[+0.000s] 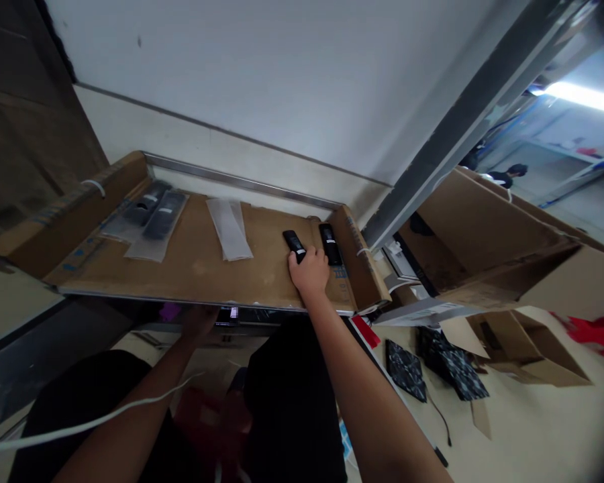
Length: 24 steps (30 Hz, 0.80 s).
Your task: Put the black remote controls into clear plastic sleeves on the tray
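Observation:
My right hand (311,270) is closed on a black remote control (292,243) at the right part of a cardboard-lined shelf. Just right of it lies a second black remote control (329,245) with a small white label. My left hand (200,320) is below the shelf's front edge, in shadow, beside a phone-like lit screen (227,315); its fingers are mostly hidden. Clear plastic sleeves (230,229) lie flat in the middle of the shelf. Bagged dark remotes (164,213) rest at its left end.
Raised cardboard sides (361,258) bound the shelf (191,278). A white cable (125,408) crosses my left forearm. To the right stand a large open carton (503,241) and another open box (538,349), near black patterned packages (450,362) on the floor. A person (506,176) is far off.

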### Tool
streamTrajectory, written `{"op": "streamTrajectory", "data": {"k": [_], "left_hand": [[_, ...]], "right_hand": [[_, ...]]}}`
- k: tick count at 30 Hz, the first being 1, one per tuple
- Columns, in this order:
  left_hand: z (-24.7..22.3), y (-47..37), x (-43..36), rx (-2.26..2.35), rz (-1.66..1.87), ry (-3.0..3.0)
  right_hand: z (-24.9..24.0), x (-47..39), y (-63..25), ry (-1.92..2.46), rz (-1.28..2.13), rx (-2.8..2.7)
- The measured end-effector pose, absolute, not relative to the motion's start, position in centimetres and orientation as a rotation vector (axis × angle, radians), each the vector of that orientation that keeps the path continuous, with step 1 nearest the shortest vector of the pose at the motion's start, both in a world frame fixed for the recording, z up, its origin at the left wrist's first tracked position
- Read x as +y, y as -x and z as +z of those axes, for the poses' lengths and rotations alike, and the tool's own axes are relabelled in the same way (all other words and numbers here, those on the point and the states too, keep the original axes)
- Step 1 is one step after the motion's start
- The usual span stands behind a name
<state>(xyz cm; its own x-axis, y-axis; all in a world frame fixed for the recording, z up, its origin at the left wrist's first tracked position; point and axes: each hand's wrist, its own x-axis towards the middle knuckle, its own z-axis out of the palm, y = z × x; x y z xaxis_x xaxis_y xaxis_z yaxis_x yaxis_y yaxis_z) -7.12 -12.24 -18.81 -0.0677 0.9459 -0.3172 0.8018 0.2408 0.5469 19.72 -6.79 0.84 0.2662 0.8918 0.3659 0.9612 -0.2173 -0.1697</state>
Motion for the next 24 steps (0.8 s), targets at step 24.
{"op": "streamTrajectory", "data": {"k": [24], "left_hand": [[-9.4, 13.4, -16.1, 2.065, 0.216, -1.608]], "right_hand": [[0.9, -6.9, -19.4, 2.197, -0.246, -1.655]]}}
